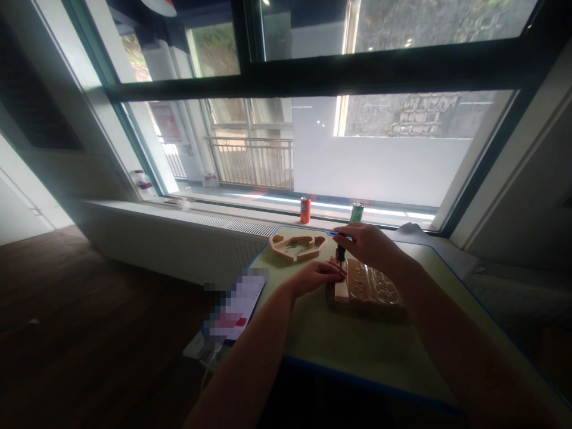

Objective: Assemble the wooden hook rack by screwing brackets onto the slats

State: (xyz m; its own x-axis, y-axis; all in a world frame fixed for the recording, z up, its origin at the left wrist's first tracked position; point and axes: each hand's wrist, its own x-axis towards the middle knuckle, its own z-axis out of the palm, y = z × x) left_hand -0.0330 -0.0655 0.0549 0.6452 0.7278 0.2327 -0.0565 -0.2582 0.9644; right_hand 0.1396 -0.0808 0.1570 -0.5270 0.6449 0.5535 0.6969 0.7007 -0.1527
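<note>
My right hand (364, 243) is closed round the dark handle of a screwdriver (341, 255), which stands upright with its tip down on a small light wooden block (342, 291). My left hand (318, 275) rests beside the block, its fingers pinched near the screwdriver's tip; what they pinch is too small to make out. The block lies against a wooden piece (373, 286) wrapped in clear plastic, on a green mat (348, 339).
A wooden tray (298, 245) with small metal parts lies farther back on the mat. A red can (305, 210) and a green can (356, 211) stand on the window sill. A blurred phone (236, 307) lies at the table's left edge. The floor lies to the left.
</note>
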